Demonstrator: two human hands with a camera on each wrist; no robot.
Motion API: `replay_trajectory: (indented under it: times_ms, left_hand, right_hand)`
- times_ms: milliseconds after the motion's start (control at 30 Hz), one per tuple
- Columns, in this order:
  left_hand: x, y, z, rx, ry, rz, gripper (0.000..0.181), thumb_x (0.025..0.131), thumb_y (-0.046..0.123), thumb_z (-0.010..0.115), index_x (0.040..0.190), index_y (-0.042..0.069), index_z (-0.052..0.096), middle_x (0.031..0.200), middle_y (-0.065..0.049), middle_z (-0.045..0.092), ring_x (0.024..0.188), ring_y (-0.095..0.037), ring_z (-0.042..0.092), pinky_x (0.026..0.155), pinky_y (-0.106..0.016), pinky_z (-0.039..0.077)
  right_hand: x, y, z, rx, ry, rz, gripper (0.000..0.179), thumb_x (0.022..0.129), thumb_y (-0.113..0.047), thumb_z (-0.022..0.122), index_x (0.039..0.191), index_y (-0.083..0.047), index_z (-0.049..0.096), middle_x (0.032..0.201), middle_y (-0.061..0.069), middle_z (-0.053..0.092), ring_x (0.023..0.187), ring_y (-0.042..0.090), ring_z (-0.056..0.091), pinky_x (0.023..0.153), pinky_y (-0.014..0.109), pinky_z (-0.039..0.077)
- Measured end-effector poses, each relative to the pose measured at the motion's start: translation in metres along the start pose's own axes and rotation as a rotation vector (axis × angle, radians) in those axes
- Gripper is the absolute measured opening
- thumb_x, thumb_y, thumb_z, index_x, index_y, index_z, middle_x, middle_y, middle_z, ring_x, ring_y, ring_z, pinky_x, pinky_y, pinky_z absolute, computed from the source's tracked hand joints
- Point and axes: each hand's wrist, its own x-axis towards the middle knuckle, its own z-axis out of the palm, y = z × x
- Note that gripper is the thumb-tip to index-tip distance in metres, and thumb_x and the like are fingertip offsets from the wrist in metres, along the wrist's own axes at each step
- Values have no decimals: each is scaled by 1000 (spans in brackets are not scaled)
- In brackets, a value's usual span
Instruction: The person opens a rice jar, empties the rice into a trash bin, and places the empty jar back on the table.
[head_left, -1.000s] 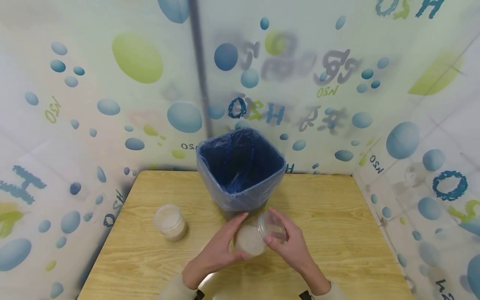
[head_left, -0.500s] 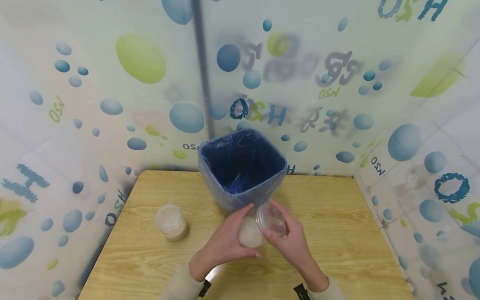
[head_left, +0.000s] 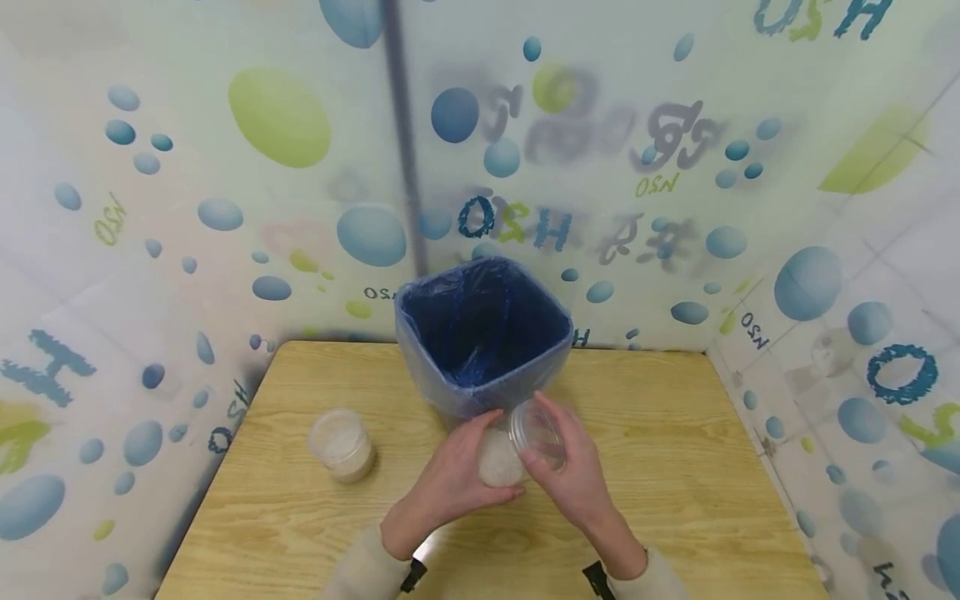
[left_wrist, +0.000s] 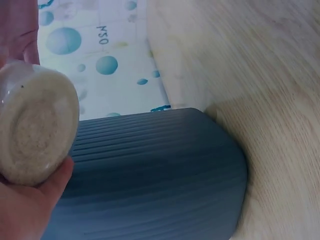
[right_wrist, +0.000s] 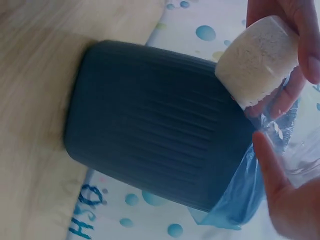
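Observation:
In front of the bin, my left hand (head_left: 453, 475) grips a clear jar of pale, grainy stuff (head_left: 498, 460). Its base (left_wrist: 40, 125) faces the left wrist camera, and the right wrist view shows the jar tilted, with the pale contents (right_wrist: 260, 60) against its wall. My right hand (head_left: 579, 473) holds a second clear jar (head_left: 542, 433) by its sides; no contents show in it. The two jars are side by side with their mouths close together; whether they touch, I cannot tell. On the table to the left stands another clear jar (head_left: 342, 446), partly filled with similar pale stuff.
A dark ribbed bin (right_wrist: 145, 120) with a blue plastic liner (head_left: 487, 400) stands upright at the table's back, directly beyond my hands. The wooden table (head_left: 660, 467) ends at a wall (head_left: 300, 208) patterned with blue and green drops. More wall rises at either side.
The left hand has moved its jar slightly up and closer to the bin. The right hand has shifted a little left with the other jar. The jar on the table stays put.

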Motion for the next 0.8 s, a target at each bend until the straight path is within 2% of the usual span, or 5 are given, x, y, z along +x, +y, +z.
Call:
replay_trajectory:
  times_ms: [200,333,500,667,800]
  left_hand:
    - [1,1,0,77,52,-38,98,62,43,96,139,1,54,119,-15,69,100,-29,68,82,-44,57]
    - [1,0,0,122,58,-39,99,60,45,97,139,1,54,116,-16,70,98,-30,68,82,-45,57]
    - [2,1,2,165,57,-23,101,60,47,97,139,1,54,111,-16,70,94,-30,69,80,-44,57]
    - [2,3,3,169,45,-37,101,62,48,97,140,0,52,110,-15,69,93,-28,68,78,-44,57]
    - [3,3,3,140,31,-56,100,64,48,96,141,1,51,116,-17,69,100,-31,68,82,-45,57]
  right_hand:
    - [5,-8,-4,-320,-5,-7,64,90,-33,67,150,-14,53,142,12,59,119,34,63,88,59,55]
    - [10,-13,-5,-405,-61,51,63,93,-35,66,151,-15,52,143,11,59,119,34,64,89,59,55]
    - [16,-19,-4,-508,-93,111,61,100,-47,60,149,-12,54,143,14,59,122,36,63,91,58,54]
    - [21,-23,-1,-578,-82,127,62,101,-54,55,146,-11,59,140,15,61,121,35,63,88,55,55]
    - [23,-23,0,-603,-67,110,62,101,-55,56,143,-11,61,138,13,63,119,32,64,87,52,57]
